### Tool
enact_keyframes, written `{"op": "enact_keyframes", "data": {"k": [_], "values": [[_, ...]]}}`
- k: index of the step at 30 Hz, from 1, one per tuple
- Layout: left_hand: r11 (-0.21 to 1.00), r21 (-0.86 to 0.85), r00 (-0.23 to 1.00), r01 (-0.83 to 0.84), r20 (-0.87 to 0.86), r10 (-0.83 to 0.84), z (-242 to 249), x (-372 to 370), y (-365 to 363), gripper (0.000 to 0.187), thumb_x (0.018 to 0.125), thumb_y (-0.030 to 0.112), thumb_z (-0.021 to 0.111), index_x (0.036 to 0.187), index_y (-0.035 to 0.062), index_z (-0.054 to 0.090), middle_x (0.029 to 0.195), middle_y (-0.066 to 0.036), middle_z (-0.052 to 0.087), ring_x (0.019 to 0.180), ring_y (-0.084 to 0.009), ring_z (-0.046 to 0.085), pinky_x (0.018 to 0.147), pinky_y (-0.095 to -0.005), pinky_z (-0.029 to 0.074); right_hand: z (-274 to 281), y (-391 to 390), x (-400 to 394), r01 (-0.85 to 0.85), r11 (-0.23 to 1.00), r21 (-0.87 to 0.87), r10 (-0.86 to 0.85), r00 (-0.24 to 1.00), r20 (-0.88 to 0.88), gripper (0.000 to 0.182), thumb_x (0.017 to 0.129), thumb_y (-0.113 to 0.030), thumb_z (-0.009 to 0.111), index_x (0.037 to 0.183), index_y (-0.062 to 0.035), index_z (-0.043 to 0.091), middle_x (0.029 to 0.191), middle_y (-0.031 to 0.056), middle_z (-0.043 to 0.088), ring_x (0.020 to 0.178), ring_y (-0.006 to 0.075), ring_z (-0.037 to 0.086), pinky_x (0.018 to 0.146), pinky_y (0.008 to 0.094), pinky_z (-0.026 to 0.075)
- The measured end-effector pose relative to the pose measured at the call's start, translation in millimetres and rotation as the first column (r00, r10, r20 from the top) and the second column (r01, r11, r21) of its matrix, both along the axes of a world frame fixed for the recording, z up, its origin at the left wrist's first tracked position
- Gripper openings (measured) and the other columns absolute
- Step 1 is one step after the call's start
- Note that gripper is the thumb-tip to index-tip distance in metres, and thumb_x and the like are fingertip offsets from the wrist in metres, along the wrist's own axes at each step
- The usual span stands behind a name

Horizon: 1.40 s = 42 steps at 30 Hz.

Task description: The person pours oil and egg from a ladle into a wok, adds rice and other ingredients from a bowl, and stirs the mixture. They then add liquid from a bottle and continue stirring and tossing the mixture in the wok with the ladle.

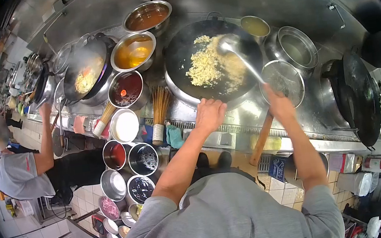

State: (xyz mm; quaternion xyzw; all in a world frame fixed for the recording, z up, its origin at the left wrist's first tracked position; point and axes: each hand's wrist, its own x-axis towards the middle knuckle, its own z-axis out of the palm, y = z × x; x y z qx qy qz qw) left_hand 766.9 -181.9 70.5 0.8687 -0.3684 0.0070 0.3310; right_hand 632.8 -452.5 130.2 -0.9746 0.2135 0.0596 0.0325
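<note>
My right hand (282, 107) is closed around the handle of a metal ladle (252, 69). The ladle's bowl is over the right part of a large black wok (179, 68), blurred by motion or steam. Chopped pale-yellow food (204, 67), like scrambled egg, lies in the wok, with finer bits to its right. At the wok's near rim, my left hand (211, 115) is closed with its fingers curled over the edge. A round mesh strainer (286, 89) lies right of the wok. A wooden handle (262, 141) runs from beneath my right hand toward the counter's front.
Bowls of amber liquid (137, 52) and dark red sauce (118, 92) stand left, near a bamboo brush (159, 106). Several seasoning pots (143, 159) sit nearer me. At far left, a co-worker (21, 173) handles another steaming wok (71, 81). Black woks (361, 98) stand right.
</note>
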Motion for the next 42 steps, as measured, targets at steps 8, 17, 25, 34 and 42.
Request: {"op": "enact_keyframes", "data": {"k": [8, 17, 25, 34, 42], "values": [[0.998, -0.027, 0.998, 0.065, 0.003, -0.065, -11.2, 16.9, -3.7, 0.035, 0.100, 0.032, 0.062, 0.080, 0.0034, 0.068, 0.074, -0.019, 0.066, 0.079, -0.0416, 0.060, 0.082, -0.0522, 0.047, -24.6, 124.9, -77.7, -0.026, 0.768, 0.640, -0.152, 0.963, 0.221, 0.060, 0.107, -0.026, 0.053, 0.164, -0.0211, 0.034, 0.088, 0.0275, 0.071, 0.085, 0.0478, 0.070, 0.081, 0.0494, 0.054], [0.992, -0.088, 0.986, 0.091, -0.129, -0.102, 79.0, -36.1, 24.4, 0.041, 0.099, 0.030, 0.064, 0.067, 0.0045, 0.062, 0.069, -0.021, 0.062, 0.071, -0.0436, 0.061, 0.082, -0.0528, 0.049, 136.6, 95.7, -139.4, 0.063, 0.791, 0.609, 0.036, 0.988, -0.149, 0.062, 0.106, -0.024, 0.053, 0.165, -0.0259, 0.031, 0.117, 0.0273, 0.070, 0.109, 0.0456, 0.067, 0.096, 0.0494, 0.053], [0.987, -0.032, 0.987, 0.155, -0.034, -0.156, 10.1, -110.2, 80.2, 0.035, 0.097, 0.027, 0.067, 0.067, 0.0085, 0.065, 0.069, -0.015, 0.064, 0.067, -0.0357, 0.061, 0.076, -0.0485, 0.045, 39.5, 119.5, -52.3, 0.007, 0.876, 0.483, -0.142, 0.959, 0.244, 0.060, 0.106, -0.019, 0.054, 0.163, -0.0166, 0.035, 0.090, 0.0288, 0.071, 0.082, 0.0477, 0.070, 0.077, 0.0548, 0.054], [0.973, -0.207, 0.994, 0.104, 0.042, -0.098, 2.6, -29.9, 4.7, 0.040, 0.100, 0.035, 0.065, 0.072, 0.0058, 0.065, 0.070, -0.018, 0.064, 0.071, -0.0415, 0.061, 0.076, -0.0561, 0.044, 44.4, 90.6, -71.1, -0.040, 0.881, 0.472, 0.067, 0.997, -0.040, 0.063, 0.103, -0.017, 0.055, 0.162, -0.0110, 0.033, 0.104, 0.0310, 0.071, 0.094, 0.0484, 0.069, 0.085, 0.0559, 0.054], [0.985, -0.120, 0.992, 0.122, -0.028, -0.127, 60.2, -109.3, 70.0, 0.041, 0.096, 0.030, 0.068, 0.064, 0.0064, 0.059, 0.065, -0.016, 0.062, 0.064, -0.0393, 0.059, 0.072, -0.0516, 0.045, 100.0, 120.9, -105.3, 0.111, 0.699, 0.707, -0.174, 0.985, 0.017, 0.065, 0.106, -0.017, 0.053, 0.166, -0.0242, 0.029, 0.125, 0.0299, 0.068, 0.117, 0.0468, 0.066, 0.101, 0.0473, 0.052]]}}
